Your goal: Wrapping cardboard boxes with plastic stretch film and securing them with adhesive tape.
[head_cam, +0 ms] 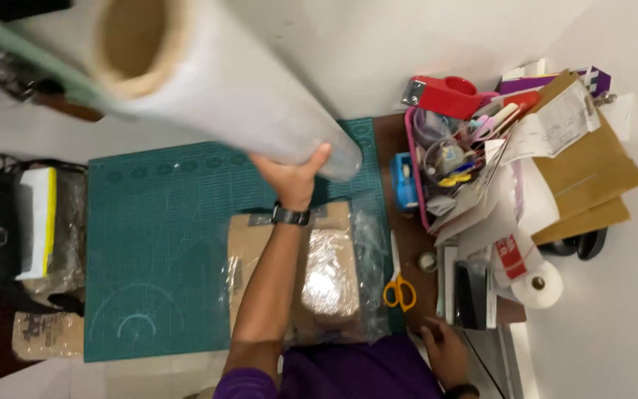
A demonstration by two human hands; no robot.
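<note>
Nearest us, our right hand [446, 353] rests flat and open on the brown desk edge [407, 244], holding nothing, seemingly to steady us as we lean. Just beyond it lie the yellow-handled scissors [399, 284], within easy reach. Between our arms sits a cardboard parcel [319, 273] partly covered in clear film, lying on the green cutting mat [164, 244], which gives it a flat base. Our left hand [293, 177] is stretched past the parcel, fingers curled firmly around the far end of a large roll of clear wrapping film [215, 81], lifted above the mat and tilted towards the camera. To the right, a pink tray [416, 185] holds crowded stationery.
</note>
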